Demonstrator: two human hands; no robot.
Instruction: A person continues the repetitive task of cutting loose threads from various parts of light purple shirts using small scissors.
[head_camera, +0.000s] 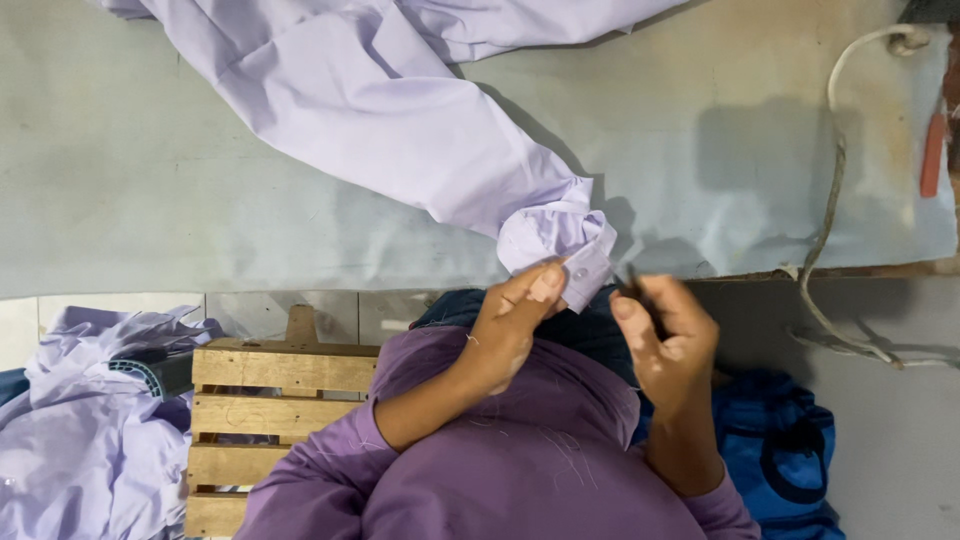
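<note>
At the table edge: a person in a purple top sits close against a pale grey work table (150, 180), with both hands raised at the cuff of a lilac shirt sleeve (400, 120).
Shirt: it lies spread across the table, its sleeve running down from the top of the view to the near edge, where the cuff (560, 245) hangs over.
Left hand (510, 325): closed on the cuff, thumb and fingers pinching the fabric just beside a small pale button (578, 273).
Right hand (668, 335): curled shut just beside the cuff, pinching something thin and dark; blur hides what it is, perhaps a needle or small tool.
Work done, as a judgement: the button already sits on the cuff, so this cuff looks close to finished, though I cannot tell whether it is fully fastened.
Work left, as a judgement: a heap of lilac cloth (80, 430) lies on the floor to the left; I cannot tell whether it is finished or waiting.
Beside the person: a wooden slatted stool (270, 410) stands at the left, touching the heap.
Lower right: a blue bag (780, 450) rests under the right forearm.
Far right: a pale cord (835, 180) trails over the table edge.
</note>
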